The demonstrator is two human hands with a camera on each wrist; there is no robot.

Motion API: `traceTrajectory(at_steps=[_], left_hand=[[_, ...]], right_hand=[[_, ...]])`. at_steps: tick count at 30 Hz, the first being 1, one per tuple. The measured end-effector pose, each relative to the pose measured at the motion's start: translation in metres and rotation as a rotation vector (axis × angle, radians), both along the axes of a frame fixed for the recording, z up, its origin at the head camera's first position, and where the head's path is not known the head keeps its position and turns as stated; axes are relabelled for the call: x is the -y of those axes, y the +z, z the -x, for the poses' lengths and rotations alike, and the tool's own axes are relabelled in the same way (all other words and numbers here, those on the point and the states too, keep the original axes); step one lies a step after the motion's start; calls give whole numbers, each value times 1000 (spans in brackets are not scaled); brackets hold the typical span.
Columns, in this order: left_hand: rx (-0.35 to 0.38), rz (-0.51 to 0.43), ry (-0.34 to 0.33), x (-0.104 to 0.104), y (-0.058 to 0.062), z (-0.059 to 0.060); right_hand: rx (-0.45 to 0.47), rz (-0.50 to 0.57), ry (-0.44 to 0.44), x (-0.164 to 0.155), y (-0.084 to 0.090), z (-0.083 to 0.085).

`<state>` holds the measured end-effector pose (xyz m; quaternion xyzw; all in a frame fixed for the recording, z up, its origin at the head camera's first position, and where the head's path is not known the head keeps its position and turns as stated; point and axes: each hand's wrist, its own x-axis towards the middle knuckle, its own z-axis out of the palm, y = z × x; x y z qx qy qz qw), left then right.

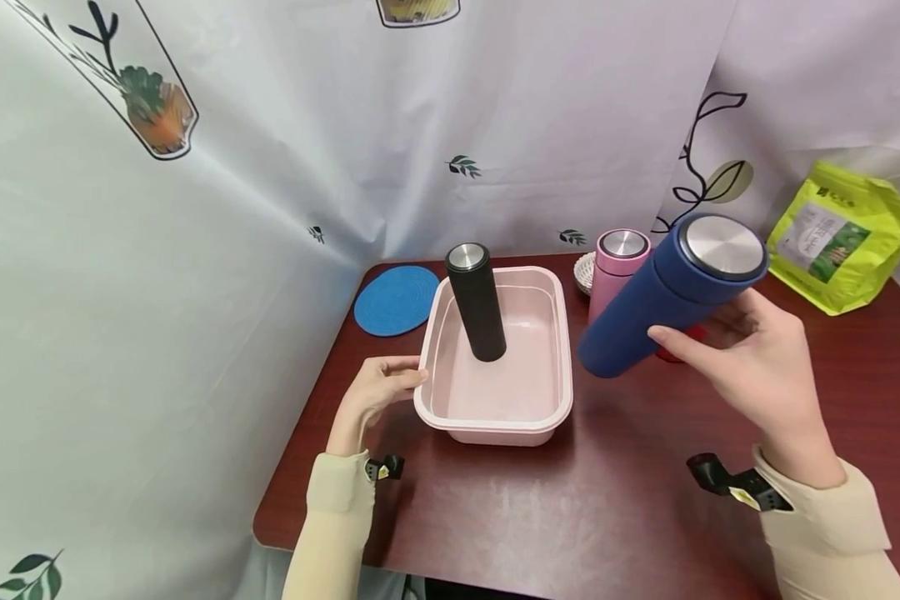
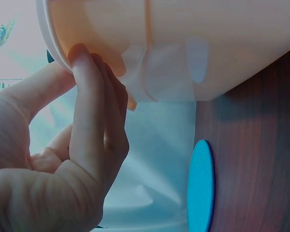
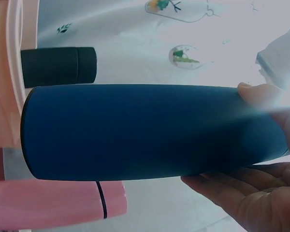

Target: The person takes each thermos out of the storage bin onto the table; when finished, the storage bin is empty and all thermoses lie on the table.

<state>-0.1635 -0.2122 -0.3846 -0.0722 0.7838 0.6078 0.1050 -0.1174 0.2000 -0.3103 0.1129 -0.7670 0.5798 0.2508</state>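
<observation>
My right hand [image 1: 772, 367] grips a blue thermos [image 1: 648, 304] with a silver-topped lid near its upper end. The thermos leans, its base toward the right rim of a pale pink plastic basin [image 1: 567, 367]. In the right wrist view the thumb and fingers [image 3: 227, 193] lie on opposite sides of the blue body. With thumb and fingertips, my left hand [image 1: 378, 387] pinches the basin's left rim, and the left wrist view shows the fingers under the lip [image 2: 53, 36]. Inside the basin stands a black thermos [image 1: 478, 308], toward the back left.
Behind the blue thermos a pink thermos [image 1: 607, 279] stands partly hidden, beside a white woven basket [image 1: 583, 273]. Something red [image 1: 667, 353] shows behind the right hand. A blue round mat [image 1: 393, 302] lies back left; a green bag [image 1: 840, 237] stands back right. Fabric walls border the table.
</observation>
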Motion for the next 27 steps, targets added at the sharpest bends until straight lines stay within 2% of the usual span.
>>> traceTrajectory(at_steps=[12,27], left_hand=[[-1,2,-10,1,2,0],[2,-29,-7,1,3,-1]], right_hand=[[55,-20,-67,-17,-14,4],[177,-87,-126,-38,-48,17]])
